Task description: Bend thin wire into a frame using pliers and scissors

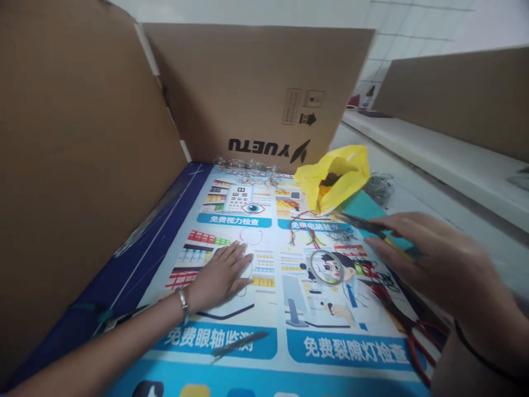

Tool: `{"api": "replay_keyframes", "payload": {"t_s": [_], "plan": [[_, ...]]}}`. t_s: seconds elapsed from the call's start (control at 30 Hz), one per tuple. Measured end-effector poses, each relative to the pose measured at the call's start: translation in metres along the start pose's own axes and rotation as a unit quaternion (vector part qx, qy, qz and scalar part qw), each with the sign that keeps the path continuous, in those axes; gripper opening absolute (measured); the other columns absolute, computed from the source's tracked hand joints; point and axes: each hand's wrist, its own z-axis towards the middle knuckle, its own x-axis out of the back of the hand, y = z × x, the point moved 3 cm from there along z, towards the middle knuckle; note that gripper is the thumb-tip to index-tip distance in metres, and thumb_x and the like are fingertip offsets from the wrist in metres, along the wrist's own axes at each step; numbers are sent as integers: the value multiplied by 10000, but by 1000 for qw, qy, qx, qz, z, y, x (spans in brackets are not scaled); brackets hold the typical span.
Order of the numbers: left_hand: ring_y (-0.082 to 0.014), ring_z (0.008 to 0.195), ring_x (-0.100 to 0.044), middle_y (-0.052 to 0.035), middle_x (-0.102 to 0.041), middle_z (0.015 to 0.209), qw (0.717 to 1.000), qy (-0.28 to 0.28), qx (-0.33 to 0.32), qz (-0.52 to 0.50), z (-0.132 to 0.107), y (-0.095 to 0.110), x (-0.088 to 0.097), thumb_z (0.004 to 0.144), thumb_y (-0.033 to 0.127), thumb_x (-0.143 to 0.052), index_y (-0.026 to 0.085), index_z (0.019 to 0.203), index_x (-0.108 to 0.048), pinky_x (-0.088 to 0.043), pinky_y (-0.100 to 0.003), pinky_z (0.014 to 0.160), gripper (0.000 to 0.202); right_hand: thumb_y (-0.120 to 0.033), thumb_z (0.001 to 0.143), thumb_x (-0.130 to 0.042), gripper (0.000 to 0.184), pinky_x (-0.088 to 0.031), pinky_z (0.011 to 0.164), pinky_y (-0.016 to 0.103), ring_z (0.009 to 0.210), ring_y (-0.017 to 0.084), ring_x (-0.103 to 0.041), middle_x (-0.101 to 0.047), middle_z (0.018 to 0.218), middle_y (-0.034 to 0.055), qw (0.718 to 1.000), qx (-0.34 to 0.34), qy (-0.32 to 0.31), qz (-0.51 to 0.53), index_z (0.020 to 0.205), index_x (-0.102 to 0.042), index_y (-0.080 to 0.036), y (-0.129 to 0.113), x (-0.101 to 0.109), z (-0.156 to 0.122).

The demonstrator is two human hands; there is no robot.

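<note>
My left hand (223, 274) lies flat on a printed poster (231, 220) with its fingers stretched out and holds nothing. A metal bracelet (182, 304) sits on its wrist. A thin wire loop (251, 236) lies just beyond the fingertips. My right hand (425, 256) hovers over the poster's right side, its fingers closed around a dark pointed tool (359, 222) that looks like pliers. The tool's tip points left toward a bundle of coloured wires (306, 231). A ring of clear tape (326, 267) lies between the two hands.
Cardboard walls (82, 165) close off the left and back. A yellow plastic bag (336, 175) sits at the back right, beside a tangle of wire (378, 187). Red-handled cutters (417, 339) lie near the right edge. A grey rod (237, 343) lies near the front.
</note>
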Motion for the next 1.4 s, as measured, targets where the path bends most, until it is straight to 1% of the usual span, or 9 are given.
{"api": "replay_keyframes", "payload": {"t_s": [0.1, 0.23, 0.43, 0.63, 0.8, 0.97, 1.07, 1.27, 1.4], "plan": [[-279, 1333, -212, -81, -308, 1441, 1000, 1, 23, -22, 0, 4, 9, 885, 469, -367, 249, 1341, -358, -232, -487, 1037, 507, -503, 843, -435, 344, -473, 713, 313, 860, 197, -595, -632, 986, 39, 993, 81, -79, 18, 1011, -592, -247, -12, -26, -1], [-254, 1344, -189, -44, -324, 1437, 998, 4, 42, -53, -19, 16, 30, 863, 404, -453, 285, 1349, -323, -202, -491, 1055, 517, -489, 851, -412, 362, -469, 749, 360, 891, 234, -588, -637, 983, 70, 980, 157, -111, 47, 1004, -607, -224, -40, -67, -5], [-234, 1327, -252, -52, -339, 1429, 988, -14, 71, -133, -99, 43, 47, 854, 281, -485, 254, 1348, -339, -245, -442, 1069, 516, -424, 875, -399, 370, -455, 746, 357, 870, 241, -575, -629, 942, 114, 974, 175, -118, 78, 1021, -597, -147, -89, -122, -30], [-231, 1282, -348, -24, -429, 1374, 964, -42, 146, -220, -156, 62, 40, 837, 216, -505, 281, 1303, -398, -287, -457, 1057, 483, -425, 864, -395, 412, -435, 736, 392, 844, 265, -550, -609, 926, 125, 977, 155, -129, 69, 1080, -581, -128, -88, -158, -60], [-209, 1246, -402, -20, -519, 1294, 964, -35, 124, -233, -156, 64, 49, 858, 245, -484, 270, 1235, -466, -312, -426, 1048, 378, -416, 850, -396, 400, -418, 746, 415, 836, 274, -550, -611, 920, 122, 979, 164, -98, 65, 1076, -586, -144, -83, -177, -72], [-187, 1027, -568, -36, -625, 1120, 967, 51, 148, -203, -154, 37, 61, 884, 221, -436, 255, 1150, -533, -452, -353, 888, 286, -398, 846, -398, 370, -412, 749, 425, 841, 282, -554, -613, 925, 120, 982, 167, -66, 54, 1044, -597, -157, -83, -182, -76], [-191, 993, -578, -39, -638, 1079, 968, 59, 158, -185, -152, 29, 60, 882, 216, -439, 245, 1140, -534, -458, -351, 859, 277, -392, 849, -392, 367, -414, 750, 424, 842, 280, -557, -613, 917, 118, 983, 165, -59, 52, 1038, -599, -156, -84, -182, -76], [-185, 1084, -524, -34, -593, 1172, 976, 2, 89, -198, -142, 53, 45, 881, 251, -448, 233, 1136, -518, -399, -329, 943, 265, -436, 849, -374, 404, -423, 733, 448, 864, 296, -548, -604, 953, 115, 985, 138, -102, 33, 1093, -569, -179, -86, -182, -77], [-247, 1185, -440, -87, -437, 1350, 983, -5, 83, -163, -129, 67, 35, 860, 332, -482, 220, 1268, -412, -382, -381, 944, 429, -479, 858, -329, 474, -424, 720, 471, 897, 331, -533, -587, 987, 147, 982, 137, -125, 29, 1122, -549, -153, -90, -177, -76]]}}
